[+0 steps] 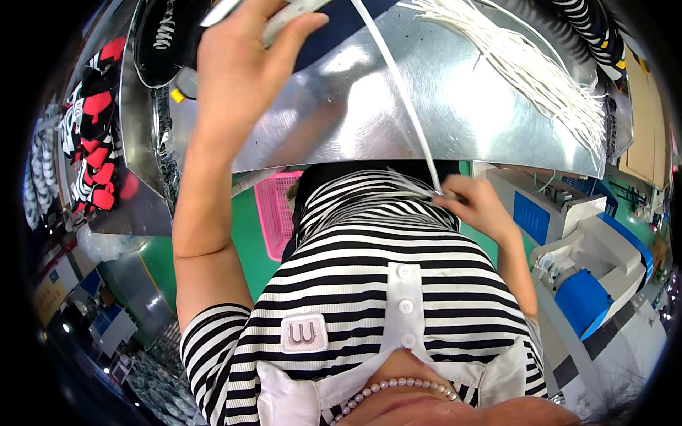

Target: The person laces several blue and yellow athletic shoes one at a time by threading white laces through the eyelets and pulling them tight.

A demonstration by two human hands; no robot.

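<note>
My left hand (245, 64) is closed at the top of the view on a navy shoe (344, 39) with a pale sole edge (288, 18), mostly cut off by the frame. From there a white shoelace (399, 82) runs taut down past the table's near edge. Its lower end is in my right hand (472, 202), whose fingers pinch together in front of my waist. A thin, blurred pale streak lies beside those fingers; I cannot tell what it is. Left of my left wrist, a black shoe (165, 42) rests on the metal table (320, 131).
A bundle of white laces (526, 67) lies on the table's right, near black-and-white striped items (586, 32). Red-and-black pieces (96, 135) are stacked at the left. Below the table stands a pink basket (273, 220); a grey-and-blue machine (590, 284) stands at the right.
</note>
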